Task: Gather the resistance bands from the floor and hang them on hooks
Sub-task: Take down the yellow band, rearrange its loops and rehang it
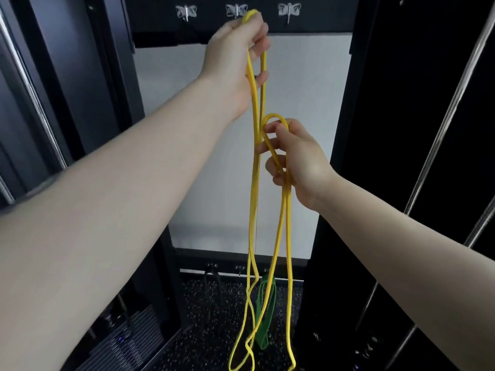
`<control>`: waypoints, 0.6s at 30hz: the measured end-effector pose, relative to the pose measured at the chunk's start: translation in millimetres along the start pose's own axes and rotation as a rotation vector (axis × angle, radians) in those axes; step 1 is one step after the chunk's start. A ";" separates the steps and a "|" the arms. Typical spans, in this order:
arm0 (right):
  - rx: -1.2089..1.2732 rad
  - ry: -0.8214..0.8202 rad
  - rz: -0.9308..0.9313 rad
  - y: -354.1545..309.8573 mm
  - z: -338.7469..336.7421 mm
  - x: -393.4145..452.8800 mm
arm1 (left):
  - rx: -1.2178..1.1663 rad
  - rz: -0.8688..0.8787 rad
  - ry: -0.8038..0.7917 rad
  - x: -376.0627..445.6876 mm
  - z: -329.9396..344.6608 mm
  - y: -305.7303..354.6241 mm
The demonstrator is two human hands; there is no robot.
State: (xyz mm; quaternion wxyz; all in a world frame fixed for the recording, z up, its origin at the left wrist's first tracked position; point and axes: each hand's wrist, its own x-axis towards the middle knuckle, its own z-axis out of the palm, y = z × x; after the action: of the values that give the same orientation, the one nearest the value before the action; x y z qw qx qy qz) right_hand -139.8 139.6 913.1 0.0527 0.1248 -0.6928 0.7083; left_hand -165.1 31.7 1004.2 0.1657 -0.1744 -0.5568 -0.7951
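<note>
Yellow band (254,183): a long thin loop, doubled over and hanging in several strands from both hands down toward the floor, its lower ends twisted together near the bottom edge of the view. Green band (263,311): wider and flat, seen behind the yellow strands low in the view; whether it hangs or lies on the floor cannot be told.

Left hand (235,62): raised high, grip closed round the top fold of the yellow band, fingers curled over it. The fold sits just at the middle hook (236,10); whether it is over the hook cannot be told.

Right hand (292,156): lower and to the right, grip closed on a second fold of the yellow band, with a small loop standing above the fingers.

Surroundings: three silver hooks on a dark rail, the left hook (186,12) and right hook (289,11) bare. White panel (302,103) beneath the rail, dark frame posts on either side, speckled dark floor (209,330) below.
</note>
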 end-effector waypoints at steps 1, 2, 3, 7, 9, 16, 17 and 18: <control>-0.044 0.033 0.012 2.8 -0.5 0.5 | 0.012 0.003 0.016 0.1 0.2 0.3; -0.079 0.064 0.031 5.3 -1.1 1.0 | 0.030 0.002 0.031 -0.2 -0.9 -0.1; -0.101 0.092 0.055 7.8 -1.7 1.7 | 0.044 -0.001 0.041 0.2 -2.9 -1.6; -0.112 0.197 0.110 12.2 -4.8 4.2 | 0.068 0.000 0.104 -3.1 -12.9 -7.0; -0.105 0.232 0.086 9.9 -6.8 4.5 | 0.107 0.019 0.153 -6.7 -18.2 -9.2; -0.020 0.205 -0.007 -9.7 0.2 0.1 | 0.073 0.019 0.114 -22.6 -27.6 -17.1; -0.017 0.199 -0.018 -11.7 2.0 -0.8 | 0.069 0.019 0.121 -24.7 -28.0 -17.3; -0.018 0.194 -0.028 -13.5 3.4 -1.6 | 0.068 0.022 0.131 -26.5 -29.1 -17.1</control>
State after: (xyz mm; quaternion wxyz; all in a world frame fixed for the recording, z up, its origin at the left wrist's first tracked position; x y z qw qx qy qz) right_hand -134.6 136.8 925.8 0.1307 0.0651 -0.6890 0.7099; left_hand -152.3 11.6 968.5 0.2162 -0.1225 -0.5696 -0.7835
